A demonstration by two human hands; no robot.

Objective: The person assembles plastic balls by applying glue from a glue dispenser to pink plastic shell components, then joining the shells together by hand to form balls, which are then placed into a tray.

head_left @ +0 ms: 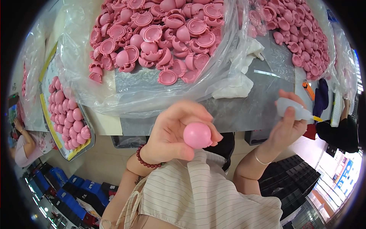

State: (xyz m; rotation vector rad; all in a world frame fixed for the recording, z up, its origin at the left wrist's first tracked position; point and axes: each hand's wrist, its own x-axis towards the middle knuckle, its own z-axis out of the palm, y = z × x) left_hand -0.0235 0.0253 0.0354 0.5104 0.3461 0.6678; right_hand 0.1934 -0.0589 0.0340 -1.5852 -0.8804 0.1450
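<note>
In front of my body, my left hand [176,133] holds a glossy pink plastic ball [197,135] between thumb and fingers. To the right, my right hand [288,128] is closed round a translucent squeeze bottle [292,108] with a thin yellow tip pointing right, apart from the ball. Ahead of my left hand, many loose pink half-shells [152,33] lie heaped in clear plastic sheeting [152,104]. Rounded pink balls [68,118] fill a tray [90,142] with a yellow lining at the left.
A second heap of smaller pink parts [303,38] lies at the far right. Crumpled white cloth [238,82] rests between the heaps. An orange-and-black tool [308,91] lies by a dark purple item [321,93]. Black crates [291,183] stand low at the right; another person's arm [26,139] shows far left.
</note>
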